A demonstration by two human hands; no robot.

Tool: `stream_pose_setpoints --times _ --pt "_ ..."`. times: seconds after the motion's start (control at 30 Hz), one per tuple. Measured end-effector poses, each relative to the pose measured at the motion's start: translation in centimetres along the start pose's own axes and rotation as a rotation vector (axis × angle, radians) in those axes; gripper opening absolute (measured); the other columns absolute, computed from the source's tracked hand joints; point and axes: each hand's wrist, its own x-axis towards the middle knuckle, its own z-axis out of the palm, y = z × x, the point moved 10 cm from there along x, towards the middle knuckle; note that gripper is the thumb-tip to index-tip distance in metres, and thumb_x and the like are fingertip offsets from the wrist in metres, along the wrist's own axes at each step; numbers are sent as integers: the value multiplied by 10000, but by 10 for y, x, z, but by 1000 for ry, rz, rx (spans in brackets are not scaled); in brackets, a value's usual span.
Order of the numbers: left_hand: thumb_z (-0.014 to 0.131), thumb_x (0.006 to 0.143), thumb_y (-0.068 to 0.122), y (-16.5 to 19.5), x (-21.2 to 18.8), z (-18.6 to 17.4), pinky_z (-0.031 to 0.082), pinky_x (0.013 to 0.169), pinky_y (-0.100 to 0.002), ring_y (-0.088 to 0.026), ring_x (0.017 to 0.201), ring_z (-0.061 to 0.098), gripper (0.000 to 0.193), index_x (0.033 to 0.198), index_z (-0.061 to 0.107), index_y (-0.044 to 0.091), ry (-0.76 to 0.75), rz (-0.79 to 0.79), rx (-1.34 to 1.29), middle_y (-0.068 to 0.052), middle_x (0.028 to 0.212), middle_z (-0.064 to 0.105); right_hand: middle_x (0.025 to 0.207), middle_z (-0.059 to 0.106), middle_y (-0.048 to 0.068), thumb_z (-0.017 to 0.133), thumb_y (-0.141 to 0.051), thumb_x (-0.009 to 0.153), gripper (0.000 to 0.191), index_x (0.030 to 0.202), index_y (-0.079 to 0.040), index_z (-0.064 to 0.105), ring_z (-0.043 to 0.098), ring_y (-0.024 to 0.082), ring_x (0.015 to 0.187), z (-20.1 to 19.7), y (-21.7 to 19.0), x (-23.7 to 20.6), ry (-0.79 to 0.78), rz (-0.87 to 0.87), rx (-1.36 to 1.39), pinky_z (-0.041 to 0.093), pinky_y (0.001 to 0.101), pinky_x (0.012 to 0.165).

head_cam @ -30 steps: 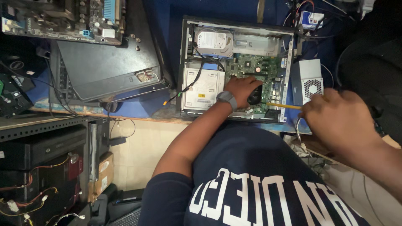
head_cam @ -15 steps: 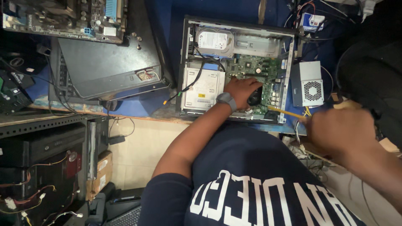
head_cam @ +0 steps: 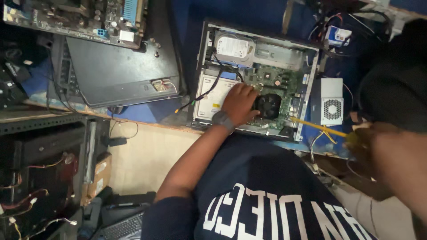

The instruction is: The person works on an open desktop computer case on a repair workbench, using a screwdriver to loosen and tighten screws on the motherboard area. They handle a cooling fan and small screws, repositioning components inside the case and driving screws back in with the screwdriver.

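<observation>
Yellow screwdriver [head_cam: 318,126] gripped in right hand [head_cam: 387,151], now drawn lower and closer, tip kept at the green motherboard [head_cam: 278,86] | left hand [head_cam: 240,104] unmoved, laid flat beside the black fan [head_cam: 268,106] | open computer case [head_cam: 202,75] unshifted on the desk [head_cam: 147,113]

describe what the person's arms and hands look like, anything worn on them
Both hands are bare, no gloves. The left hand has a dark grey watch on its wrist, and the forearm is bare up to a short navy sleeve. The right hand is blurred; nothing shows on its forearm.
</observation>
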Motion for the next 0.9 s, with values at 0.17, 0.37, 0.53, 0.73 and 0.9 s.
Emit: stream_pose_setpoints --times 0.17,0.37,0.53,0.73,0.9 --pt "758 856 198 7 -34 2 410 1122 -456 -360 1269 548 532 1361 615 111 57 132 -47 -162 1334 605 713 667 73 732 -387 927 306 1069 -120 778 635 171 515 -5 34 33 260 31 245 512 303 550" --pt "780 740 240 3 -27 28 361 1152 -529 -363 1243 548 649 1358 625 119 -35 160 10 -165 1385 581 653 645 20 764 -393 883 339 1136 -167 789 622 142 499 -39 12 82 223 -68 -33 508 280 544" --pt "786 743 260 -7 -21 27 366 1173 -508 -350 1252 555 616 1327 637 132 -17 139 -2 -140 1403 582 813 693 27 784 -379 792 416 1130 -136 782 656 147 570 -81 -5 106 287 -177 -26 534 289 567" --pt "801 778 297 -8 -13 11 386 1160 -499 -339 1234 560 569 1306 659 138 39 163 -17 -120 1370 590 965 726 -45 673 -425 921 350 1237 -288 729 727 121 694 -84 -15 137 -80 -127 -263 579 287 644" --pt "802 767 307 -11 -10 -2 400 1152 -486 -337 1241 558 574 1300 660 147 78 178 -22 -111 1365 590 1044 731 -32 669 -441 922 298 1147 -270 763 757 166 791 -95 -33 153 -222 -168 -226 591 322 704"
